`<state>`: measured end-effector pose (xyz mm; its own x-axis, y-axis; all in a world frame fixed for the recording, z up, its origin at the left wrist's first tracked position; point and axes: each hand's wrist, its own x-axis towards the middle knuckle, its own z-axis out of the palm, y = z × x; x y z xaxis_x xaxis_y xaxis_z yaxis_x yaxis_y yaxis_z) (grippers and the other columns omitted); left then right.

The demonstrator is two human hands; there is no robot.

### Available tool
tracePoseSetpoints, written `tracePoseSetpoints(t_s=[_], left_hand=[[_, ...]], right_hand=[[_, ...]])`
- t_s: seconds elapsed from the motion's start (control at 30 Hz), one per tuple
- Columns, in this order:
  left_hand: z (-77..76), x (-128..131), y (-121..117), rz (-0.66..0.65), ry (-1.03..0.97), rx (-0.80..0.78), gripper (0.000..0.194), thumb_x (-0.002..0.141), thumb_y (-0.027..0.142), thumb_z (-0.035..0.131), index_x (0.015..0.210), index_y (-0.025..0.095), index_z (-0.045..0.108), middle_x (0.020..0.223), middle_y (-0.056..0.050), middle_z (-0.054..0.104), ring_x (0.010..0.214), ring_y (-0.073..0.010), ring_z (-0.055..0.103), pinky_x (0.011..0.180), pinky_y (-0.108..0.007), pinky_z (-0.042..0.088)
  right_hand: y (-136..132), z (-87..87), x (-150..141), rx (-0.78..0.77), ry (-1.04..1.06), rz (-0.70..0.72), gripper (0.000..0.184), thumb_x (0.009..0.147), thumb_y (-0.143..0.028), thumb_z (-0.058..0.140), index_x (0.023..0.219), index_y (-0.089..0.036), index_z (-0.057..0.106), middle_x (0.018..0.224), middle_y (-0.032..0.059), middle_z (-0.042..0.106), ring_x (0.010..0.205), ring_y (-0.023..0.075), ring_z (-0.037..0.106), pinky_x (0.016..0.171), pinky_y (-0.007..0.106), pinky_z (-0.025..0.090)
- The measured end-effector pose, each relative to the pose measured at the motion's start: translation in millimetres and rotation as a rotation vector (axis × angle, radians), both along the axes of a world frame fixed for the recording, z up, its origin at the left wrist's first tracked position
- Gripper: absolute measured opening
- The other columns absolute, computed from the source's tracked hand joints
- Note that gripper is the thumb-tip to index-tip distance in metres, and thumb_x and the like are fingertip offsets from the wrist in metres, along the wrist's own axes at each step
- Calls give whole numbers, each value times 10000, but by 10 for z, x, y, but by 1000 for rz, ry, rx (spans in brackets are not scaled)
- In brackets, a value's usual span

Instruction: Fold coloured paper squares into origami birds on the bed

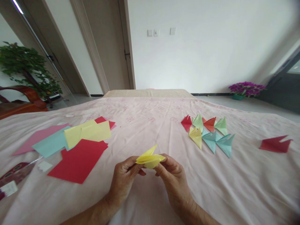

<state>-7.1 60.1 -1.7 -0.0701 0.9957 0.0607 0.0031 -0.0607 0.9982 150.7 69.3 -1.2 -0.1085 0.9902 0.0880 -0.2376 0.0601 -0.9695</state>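
A folded yellow paper piece (pixel 151 160) is held up between both hands over the middle of the cloth, with pointed flaps at its top and sides. My left hand (pixel 125 176) pinches its left tip between thumb and fingers. On the other side, my right hand (pixel 172 178) grips the right end the same way. Some fingers are hidden behind the paper and the palms. To the right lies a group of folded paper shapes, among them a yellow one (pixel 196 137), a blue one (pixel 225 144) and a red one (pixel 187 122).
Red sheets (pixel 81 162), yellow sheets (pixel 87 132), a blue sheet (pixel 50 145) and a pink sheet (pixel 37 140) overlap at left. A plastic packet (pixel 17 175) lies at the left edge. One red folded shape (pixel 275 144) sits apart at far right. Pink cloth (pixel 150 131) covers the surface.
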Motion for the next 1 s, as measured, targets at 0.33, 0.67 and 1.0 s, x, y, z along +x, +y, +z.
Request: tracePoseSetpoints(t_s=[0.33,0.67,1.0], left_hand=[[-59,-23,46,-58,-50,-146,326,759,433,699,769,110,735,666,-80,713,524,-157,629,525,-255,527],[-99,-27,48,-84,-45,-195,358,761,457,694,761,100,705,647,-87,715,511,-162,637,533,-263,518],[-124,-39,57,-142,-90,-220,343,783,447,684,757,105,702,652,-84,712,519,-147,636,519,-244,518]], right_hand=[[80,17,106,269,-224,-112,136,831,-338,660,761,-223,643,793,10,618,724,149,561,643,270,431],[97,116,155,383,-253,-141,114,825,-284,662,735,-216,644,968,52,646,792,155,605,624,259,446],[132,25,172,295,-134,-38,121,820,-301,677,752,-210,635,975,54,666,770,161,610,620,280,458]])
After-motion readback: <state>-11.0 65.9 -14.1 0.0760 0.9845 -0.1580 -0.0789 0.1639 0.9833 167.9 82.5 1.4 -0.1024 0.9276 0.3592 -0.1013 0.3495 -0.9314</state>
